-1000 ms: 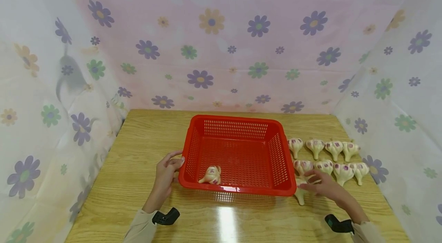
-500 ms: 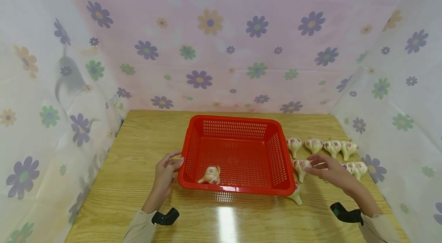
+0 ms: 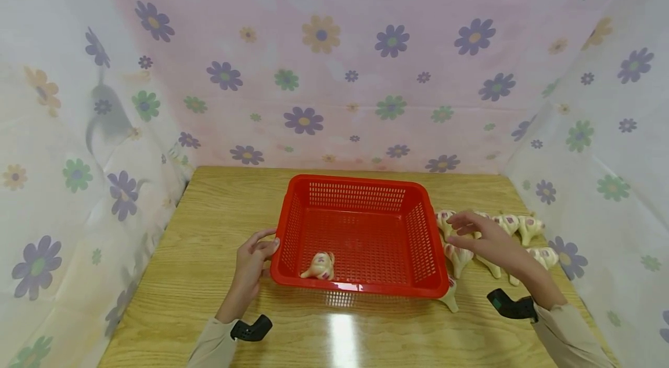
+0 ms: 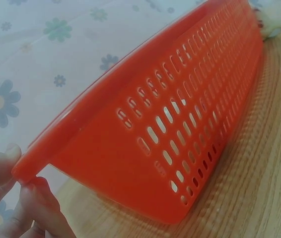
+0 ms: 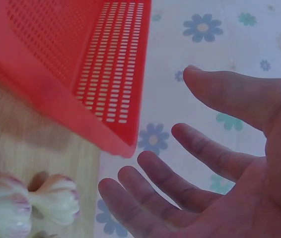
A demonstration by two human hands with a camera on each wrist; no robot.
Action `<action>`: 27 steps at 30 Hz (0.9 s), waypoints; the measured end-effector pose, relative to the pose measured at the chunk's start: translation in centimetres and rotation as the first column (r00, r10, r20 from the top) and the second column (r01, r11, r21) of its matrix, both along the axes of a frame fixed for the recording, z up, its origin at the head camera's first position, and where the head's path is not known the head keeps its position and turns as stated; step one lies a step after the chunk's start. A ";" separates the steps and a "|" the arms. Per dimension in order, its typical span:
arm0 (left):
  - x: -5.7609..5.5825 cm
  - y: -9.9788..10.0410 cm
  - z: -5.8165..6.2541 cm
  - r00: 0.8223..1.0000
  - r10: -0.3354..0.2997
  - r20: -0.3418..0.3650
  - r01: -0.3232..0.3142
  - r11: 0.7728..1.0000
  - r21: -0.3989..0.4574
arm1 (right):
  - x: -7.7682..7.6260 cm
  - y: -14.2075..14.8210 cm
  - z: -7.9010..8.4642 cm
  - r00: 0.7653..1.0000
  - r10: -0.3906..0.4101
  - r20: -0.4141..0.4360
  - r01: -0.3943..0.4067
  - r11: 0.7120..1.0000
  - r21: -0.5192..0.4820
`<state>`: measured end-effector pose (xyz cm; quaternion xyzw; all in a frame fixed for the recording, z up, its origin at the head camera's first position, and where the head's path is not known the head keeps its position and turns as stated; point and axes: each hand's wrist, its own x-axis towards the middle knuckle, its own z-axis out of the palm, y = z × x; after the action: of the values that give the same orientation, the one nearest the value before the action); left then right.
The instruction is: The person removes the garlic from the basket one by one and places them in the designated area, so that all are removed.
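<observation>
A red plastic basket (image 3: 360, 234) with slotted walls stands mid-table, holding one garlic bulb (image 3: 320, 267) near its front left corner. My left hand (image 3: 250, 266) grips the basket's left rim; in the left wrist view the thumb and fingers (image 4: 43, 201) pinch the rim from both sides. Above the garlic bulbs at the basket's right, my right hand (image 3: 488, 240) hovers with nothing in it. Its fingers (image 5: 170, 183) are spread and slightly bent in the right wrist view. It covers parts of several bulbs, and the basket's rim partly hides the frontmost garlic bulb (image 3: 449, 299).
Several garlic bulbs (image 3: 530, 227) lie in rough rows on the wooden table (image 3: 230, 199), right of the basket. Flower-patterned cloth (image 3: 345, 78) walls in the back and both sides. A black device (image 3: 509, 305) sits at the right wrist.
My right hand has left the frontmost bulb, moving first rightward, then back and left over the rows. That bulb now sits slightly further left. The left hand and basket stay put.
</observation>
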<state>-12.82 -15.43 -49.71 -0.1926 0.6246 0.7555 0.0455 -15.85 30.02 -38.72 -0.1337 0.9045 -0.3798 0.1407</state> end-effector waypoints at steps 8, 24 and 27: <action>-0.1 -0.1 -0.1 1.000 0.000 0.006 0.000 1.000 0.005 | -1.1 -2.2 0.9 0.997 0.070 -0.014 -0.070 0.997 -0.014; 0.1 0.2 0.4 1.000 0.006 -0.008 -0.006 1.000 -0.023 | -3.6 -7.5 -0.6 0.966 0.258 -0.028 -0.258 0.966 -0.016; 0.1 0.2 0.4 1.000 0.003 -0.013 -0.004 0.999 -0.037 | -3.7 -8.7 -0.8 0.953 0.302 -0.001 -0.302 0.952 -0.044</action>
<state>-12.70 -15.19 -49.31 -0.1898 0.6385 0.7450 0.0366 -19.55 21.31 -39.56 -0.2722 0.8646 -0.3738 0.1967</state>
